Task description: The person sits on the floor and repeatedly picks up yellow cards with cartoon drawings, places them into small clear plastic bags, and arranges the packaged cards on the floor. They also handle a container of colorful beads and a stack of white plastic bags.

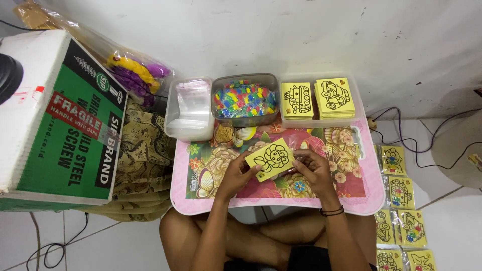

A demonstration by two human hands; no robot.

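Pink table (374, 200); three tubs (189, 108); both hands (236, 175) hold one card (271, 159).

Both hands hold one yellow card (270, 158) over the middle of the worktop (374, 198): left hand (240, 173) at its lower left edge, right hand (312, 168) at its right edge. Three tubs stand along the far edge: bags (190, 108), coloured pieces (245, 99), yellow cards (317, 98).

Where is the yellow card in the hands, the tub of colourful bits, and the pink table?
yellow card (271, 158), head view, middle of its printed face.
tub of colourful bits (244, 99), head view, on the contents.
pink table (374, 193), head view, bare right rim.
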